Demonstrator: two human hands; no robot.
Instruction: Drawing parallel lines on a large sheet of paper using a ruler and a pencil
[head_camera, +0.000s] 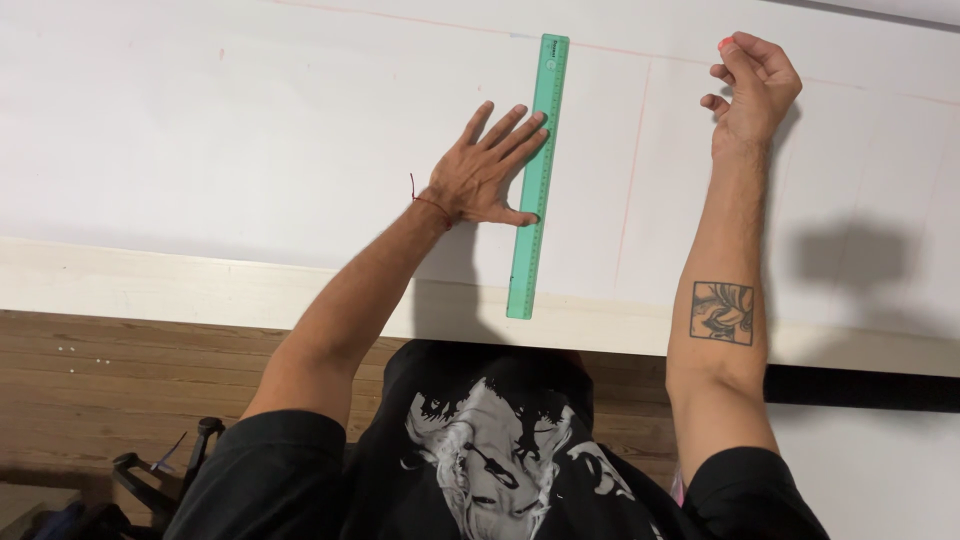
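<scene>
Nearest the camera: a black printed shirt, with a wooden floor to its left and some dark gear low at that edge. Just beyond the shirt, the pale front edge of the counter, and on it a large white board marked with thin reddish pencil lines.

Lying on the board, a long green ruler, running away from the shirt, its near end overhanging the counter edge just past the chest, its far end almost at the reddish line across the top of the board.

Left of the ruler and touching it: the left hand, flat and wide open, fingers spread, thumb and fingertips pressing on the ruler's left edge near its middle; gripping nothing, only pinning. A thin red thread around that wrist.

Right of the ruler, well apart and farther off: the right hand, raised off the board, fingers curled loosely inward; something small and pinkish at the fingertips, too small to tell. A square tattoo on that forearm.

Ruler likely light, thin plastic, slightly flexible and prone to sliding on the smooth board; best held by downward pressure spread along its middle, or lifted by pinching the long edges.
</scene>
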